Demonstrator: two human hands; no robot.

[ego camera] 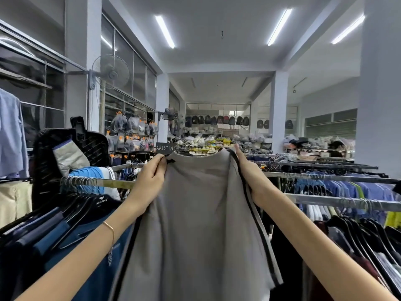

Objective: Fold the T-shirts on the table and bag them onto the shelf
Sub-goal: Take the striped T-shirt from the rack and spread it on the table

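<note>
I hold a grey T-shirt [195,213] with dark trim up in front of me, hanging down by its top edge. My left hand [149,179] pinches the shirt's upper left corner at the shoulder. My right hand [249,177] grips the upper right side along the dark-trimmed edge, fingers behind the cloth. The shirt's lower part runs out of the bottom of the view. No table, bag or shelf for the shirts shows in the view.
Clothes racks flank me: dark and blue shirts on black hangers at the left [65,224], blue and mixed shirts on metal rails at the right [347,192]. A black chair back [71,153] stands at left. Stacked goods and backpacks [217,120] fill the far end.
</note>
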